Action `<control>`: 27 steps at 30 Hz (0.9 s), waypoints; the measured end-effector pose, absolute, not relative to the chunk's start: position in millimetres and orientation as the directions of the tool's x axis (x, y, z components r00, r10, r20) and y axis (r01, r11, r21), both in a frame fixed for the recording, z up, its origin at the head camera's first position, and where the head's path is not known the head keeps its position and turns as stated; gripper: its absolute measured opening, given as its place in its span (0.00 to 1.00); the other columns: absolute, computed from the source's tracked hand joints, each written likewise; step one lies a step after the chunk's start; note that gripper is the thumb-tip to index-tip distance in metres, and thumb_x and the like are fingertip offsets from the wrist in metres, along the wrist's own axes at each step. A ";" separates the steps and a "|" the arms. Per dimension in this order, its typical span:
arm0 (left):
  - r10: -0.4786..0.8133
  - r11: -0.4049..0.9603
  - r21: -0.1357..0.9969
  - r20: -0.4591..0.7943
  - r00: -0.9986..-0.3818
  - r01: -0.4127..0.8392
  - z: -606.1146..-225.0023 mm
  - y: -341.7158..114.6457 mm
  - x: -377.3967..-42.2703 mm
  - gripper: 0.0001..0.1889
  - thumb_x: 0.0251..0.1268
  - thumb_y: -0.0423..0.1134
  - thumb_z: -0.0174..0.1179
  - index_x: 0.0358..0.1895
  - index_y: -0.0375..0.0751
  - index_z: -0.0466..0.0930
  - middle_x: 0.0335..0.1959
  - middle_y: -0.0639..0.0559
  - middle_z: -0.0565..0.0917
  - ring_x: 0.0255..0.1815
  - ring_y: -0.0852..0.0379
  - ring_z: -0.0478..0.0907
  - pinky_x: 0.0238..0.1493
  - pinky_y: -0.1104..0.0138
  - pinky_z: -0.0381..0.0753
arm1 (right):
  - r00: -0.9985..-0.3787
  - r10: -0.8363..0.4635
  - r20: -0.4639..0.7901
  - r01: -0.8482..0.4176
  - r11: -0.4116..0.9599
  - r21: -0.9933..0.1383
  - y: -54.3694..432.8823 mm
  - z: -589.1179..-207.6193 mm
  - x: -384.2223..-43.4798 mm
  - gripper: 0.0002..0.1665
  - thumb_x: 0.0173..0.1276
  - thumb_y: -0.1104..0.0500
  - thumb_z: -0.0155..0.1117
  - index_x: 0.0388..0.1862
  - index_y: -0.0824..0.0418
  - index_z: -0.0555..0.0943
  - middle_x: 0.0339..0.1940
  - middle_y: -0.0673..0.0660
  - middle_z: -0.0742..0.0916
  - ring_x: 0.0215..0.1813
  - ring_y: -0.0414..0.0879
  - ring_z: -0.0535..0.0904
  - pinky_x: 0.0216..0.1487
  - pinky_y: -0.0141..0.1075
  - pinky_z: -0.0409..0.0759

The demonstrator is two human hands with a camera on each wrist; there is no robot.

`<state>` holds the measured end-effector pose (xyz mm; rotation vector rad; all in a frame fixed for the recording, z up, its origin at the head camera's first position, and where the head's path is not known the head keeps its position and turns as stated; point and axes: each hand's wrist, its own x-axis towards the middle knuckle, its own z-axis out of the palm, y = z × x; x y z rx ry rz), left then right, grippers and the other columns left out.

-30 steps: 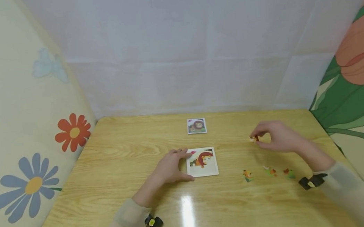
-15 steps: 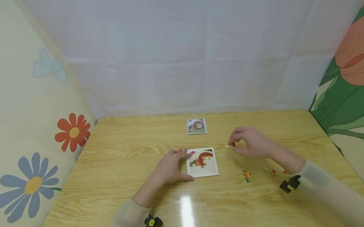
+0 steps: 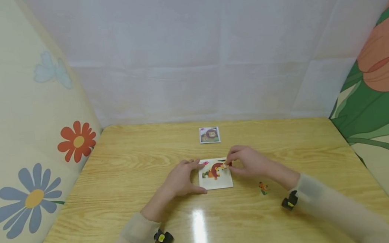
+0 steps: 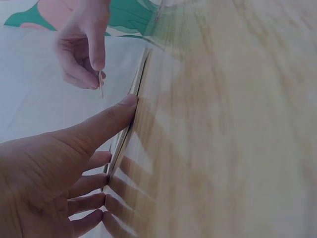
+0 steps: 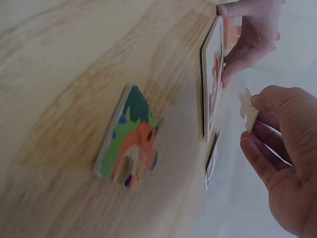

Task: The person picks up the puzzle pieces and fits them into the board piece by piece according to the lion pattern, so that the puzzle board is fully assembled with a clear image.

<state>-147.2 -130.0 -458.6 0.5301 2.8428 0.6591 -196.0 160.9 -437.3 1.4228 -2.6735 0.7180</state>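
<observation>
My right hand (image 3: 250,162) pinches a jigsaw piece (image 5: 248,110) between thumb and fingers, over the right side of the puzzle board (image 3: 223,183). In the right wrist view the piece shows its plain pale side and is raised clear of the board. The square white-framed board holds part of a lion picture, with bare space in its lower part. My left hand (image 3: 181,178) rests against the board's left edge, thumb near the front corner and fingers spread along the side. A loose piece (image 3: 263,188), green and orange in the right wrist view, lies right of the board.
A small lion picture card (image 3: 210,135) lies behind the board on the wooden table (image 3: 132,151). A white cloth backdrop (image 3: 178,81) stands at the back, with flower-patterned panels (image 3: 381,117) at both sides. My right forearm covers part of the table.
My right hand has carried the pinched jigsaw piece leftward, from the right of the table to over the board. Its forearm now hides the other loose pieces. My left hand stays put.
</observation>
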 end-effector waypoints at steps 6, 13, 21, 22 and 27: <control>0.380 0.832 0.464 -0.077 -0.922 0.304 -458.1 -130.2 -147.2 0.47 0.44 0.61 0.85 0.71 0.49 0.81 0.80 0.44 0.73 0.81 0.35 0.68 0.81 0.40 0.68 | -0.568 -0.795 0.213 -0.800 0.471 -0.372 151.7 -441.9 -196.2 0.06 0.67 0.61 0.75 0.43 0.56 0.92 0.45 0.52 0.90 0.49 0.45 0.86 0.55 0.39 0.89; 0.386 0.831 0.460 -0.074 -0.919 0.312 -457.2 -130.5 -147.1 0.47 0.44 0.60 0.85 0.71 0.49 0.81 0.80 0.44 0.73 0.80 0.35 0.68 0.80 0.40 0.69 | -0.579 -0.802 0.144 -0.783 0.499 -0.371 145.2 -447.0 -194.2 0.06 0.69 0.59 0.74 0.44 0.55 0.91 0.47 0.52 0.89 0.50 0.44 0.85 0.59 0.39 0.89; 0.413 0.834 0.431 -0.071 -0.908 0.345 -452.7 -129.0 -149.3 0.46 0.45 0.61 0.84 0.70 0.47 0.82 0.79 0.43 0.74 0.76 0.36 0.73 0.78 0.43 0.74 | -0.571 -0.807 0.154 -0.784 0.480 -0.394 142.5 -451.7 -190.5 0.06 0.68 0.63 0.74 0.42 0.57 0.92 0.43 0.52 0.89 0.46 0.43 0.84 0.54 0.37 0.88; 0.417 0.835 0.423 -0.069 -0.906 0.352 -452.6 -128.6 -150.1 0.45 0.45 0.61 0.84 0.70 0.47 0.82 0.78 0.43 0.75 0.75 0.37 0.74 0.77 0.44 0.75 | -0.576 -0.804 0.149 -0.780 0.486 -0.395 142.0 -452.1 -190.3 0.06 0.68 0.63 0.74 0.42 0.58 0.92 0.43 0.52 0.89 0.46 0.43 0.84 0.54 0.37 0.89; 0.451 0.839 0.367 -0.051 -0.891 0.403 -452.2 -127.0 -155.8 0.44 0.48 0.63 0.82 0.69 0.46 0.83 0.76 0.43 0.77 0.71 0.37 0.76 0.72 0.46 0.79 | -0.615 -0.779 0.123 -0.750 0.530 -0.396 139.0 -453.4 -190.6 0.06 0.67 0.64 0.74 0.42 0.58 0.92 0.44 0.53 0.89 0.46 0.44 0.85 0.55 0.38 0.89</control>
